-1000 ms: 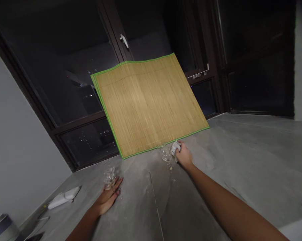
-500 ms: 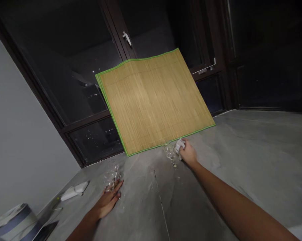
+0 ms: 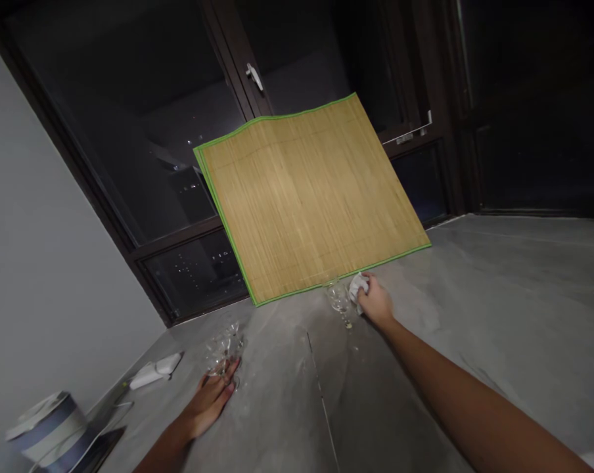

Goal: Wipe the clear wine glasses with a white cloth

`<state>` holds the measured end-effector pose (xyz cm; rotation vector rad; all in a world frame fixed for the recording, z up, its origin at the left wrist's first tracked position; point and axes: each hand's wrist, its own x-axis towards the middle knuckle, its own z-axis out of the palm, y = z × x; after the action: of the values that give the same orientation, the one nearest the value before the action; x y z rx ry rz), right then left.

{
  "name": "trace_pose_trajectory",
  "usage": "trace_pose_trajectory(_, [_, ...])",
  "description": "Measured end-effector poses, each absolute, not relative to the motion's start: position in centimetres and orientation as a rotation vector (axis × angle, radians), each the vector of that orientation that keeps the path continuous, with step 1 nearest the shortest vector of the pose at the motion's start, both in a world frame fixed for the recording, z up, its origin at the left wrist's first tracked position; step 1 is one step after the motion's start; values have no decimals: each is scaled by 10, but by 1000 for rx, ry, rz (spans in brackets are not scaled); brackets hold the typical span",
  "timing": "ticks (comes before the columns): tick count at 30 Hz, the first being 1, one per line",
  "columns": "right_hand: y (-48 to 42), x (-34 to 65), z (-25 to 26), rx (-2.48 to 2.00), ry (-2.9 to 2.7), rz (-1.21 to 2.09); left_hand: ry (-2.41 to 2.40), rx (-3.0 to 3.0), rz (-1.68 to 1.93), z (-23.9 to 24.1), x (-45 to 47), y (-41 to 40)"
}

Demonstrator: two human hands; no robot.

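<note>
Head view, looking down over a grey stone surface (image 3: 474, 315), with a green-edged bamboo mat (image 3: 307, 197) leaning against the dark window behind it. Right at the mat's lower edge, near its middle, a clear stemmed glass (image 3: 338, 297) stands upright. The right hand (image 3: 376, 303) is just beside it, fingers curled tight around a crumpled white cloth (image 3: 358, 286), and the cloth is pressed against the side of the glass bowl. Well out from the mat's lower left corner, the left hand (image 3: 212, 397) lies flat on the stone, fingers stretched out and loose, gripping nothing. Its fingertips are right at the foot of a second clear glass (image 3: 221, 351), though whether they touch is hard to tell. Further left of the mat lies a small white object (image 3: 155, 371), too dim to name, and beyond that sits a round striped container (image 3: 50, 430).
</note>
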<state>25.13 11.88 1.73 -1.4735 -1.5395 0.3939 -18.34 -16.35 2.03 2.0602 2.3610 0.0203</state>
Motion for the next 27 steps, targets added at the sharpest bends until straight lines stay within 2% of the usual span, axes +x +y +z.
trace_pose_trajectory(14, [119,251,18,-1475,-1554,388,2382,2143,52,10,-213,-188])
trace_pose_trajectory(27, [116,252,19,-1476,-1552,393,2411,2062,8,20,-205,-206])
